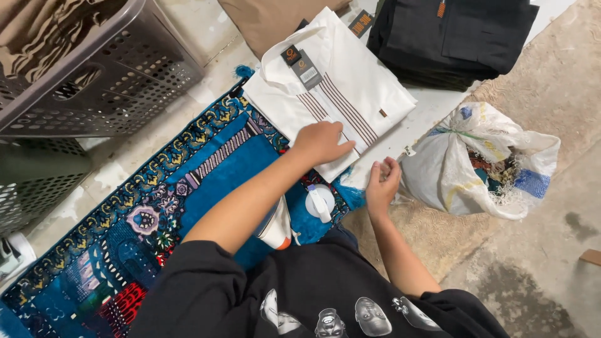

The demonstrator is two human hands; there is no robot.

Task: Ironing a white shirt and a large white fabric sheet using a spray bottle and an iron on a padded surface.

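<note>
White folded cotton shirt (332, 94) was pressed at its six o'clock edge by the flat, open left hand (320, 143); the right hand (382, 181), loosely curled and holding nothing visible, was held at four o'clock.

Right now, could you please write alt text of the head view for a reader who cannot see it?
A person's left hand presses flat on a folded white shirt lying on a blue patterned rug, while the right hand is loosely curled at the shirt's lower edge. Nearby are a grey plastic basket, stacked black clothes and a tied white sack.
</note>
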